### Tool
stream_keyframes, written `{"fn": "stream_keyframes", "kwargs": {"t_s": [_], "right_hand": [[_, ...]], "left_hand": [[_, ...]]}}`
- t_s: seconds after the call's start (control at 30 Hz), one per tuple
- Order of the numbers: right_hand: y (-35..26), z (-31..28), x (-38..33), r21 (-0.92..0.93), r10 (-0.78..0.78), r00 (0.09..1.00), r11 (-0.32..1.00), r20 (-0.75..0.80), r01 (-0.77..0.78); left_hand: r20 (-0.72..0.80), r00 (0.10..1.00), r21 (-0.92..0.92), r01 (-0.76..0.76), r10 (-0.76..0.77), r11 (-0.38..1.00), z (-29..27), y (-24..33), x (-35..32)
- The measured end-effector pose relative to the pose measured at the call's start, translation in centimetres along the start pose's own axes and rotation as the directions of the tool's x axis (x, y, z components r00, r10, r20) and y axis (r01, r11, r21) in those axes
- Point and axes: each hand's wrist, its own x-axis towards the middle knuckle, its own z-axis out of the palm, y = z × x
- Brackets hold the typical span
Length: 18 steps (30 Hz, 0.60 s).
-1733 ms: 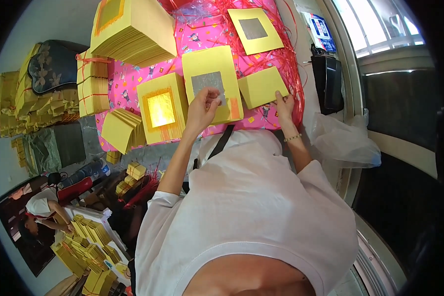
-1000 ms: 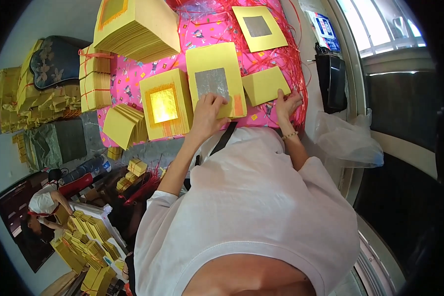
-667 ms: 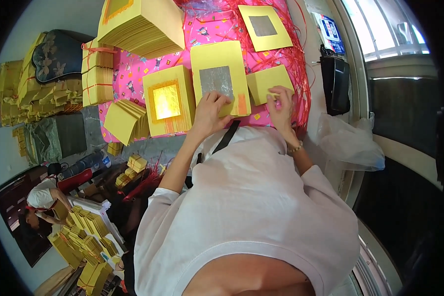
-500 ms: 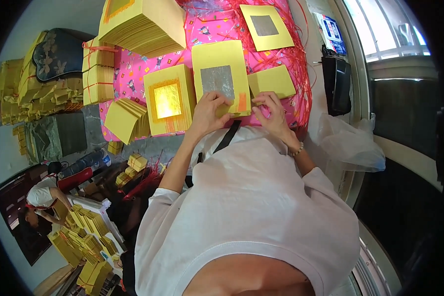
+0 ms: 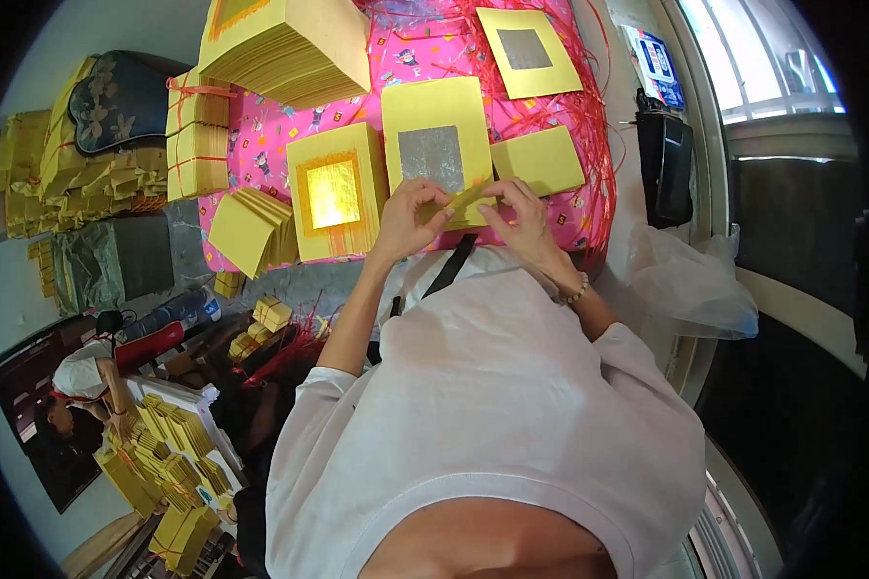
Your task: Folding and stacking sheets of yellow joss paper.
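In front of me lies a stack of yellow paper whose top sheet (image 5: 434, 101) bears a silver foil square (image 5: 429, 156). Its near edge is bent upward. My left hand (image 5: 412, 217) pinches that edge just below the foil, thumb and index finger together. At the near right corner, my right hand (image 5: 523, 224) grips the same edge between thumb and fingers; a beaded bracelet is on that wrist. Left of the stack stands another yellow paper pile (image 5: 341, 140) with a shiny gold square framed in orange. A smaller yellow stack (image 5: 541, 162) lies just right.
The table has a pink patterned cover (image 5: 425, 60). A tall paper stack (image 5: 294, 53) rises at the back left, tied bundles (image 5: 198, 145) beside it. Red plastic strips (image 5: 589, 125) trail along the right edge. At lower left, another person (image 5: 85, 372) handles yellow paper stacks.
The sheet's near edge, lying flat before with an orange patch visible, is now lifted and bent. My right hand has moved left from beside the sheet onto its edge.
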Motion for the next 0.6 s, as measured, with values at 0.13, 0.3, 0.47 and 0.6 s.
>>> {"fn": "stream_keyframes", "kwargs": {"t_s": [0.13,0.3,0.47,0.6], "right_hand": [[-0.2,1.2,0.7,-0.059,-0.075,0.997,0.995,0.021,0.076],[-0.6,1.9,1.4,-0.055,-0.107,0.993,0.992,0.043,0.109],[-1.0,2.0,1.6,-0.046,-0.127,0.991,0.991,0.040,0.129],[-1.1,1.9,1.5,-0.021,-0.082,0.995,0.996,0.061,0.083]], "left_hand": [[-0.018,1.000,-0.021,0.002,-0.002,1.000,-0.1,0.2,0.0],[-0.029,0.999,-0.064,0.018,-0.019,0.998,-0.2,0.2,-0.1],[-0.035,0.999,-0.154,0.008,-0.014,0.988,-0.3,-0.8,-0.2],[-0.023,0.999,-0.135,0.020,-0.023,0.991,-0.4,-0.8,-0.2]]}}
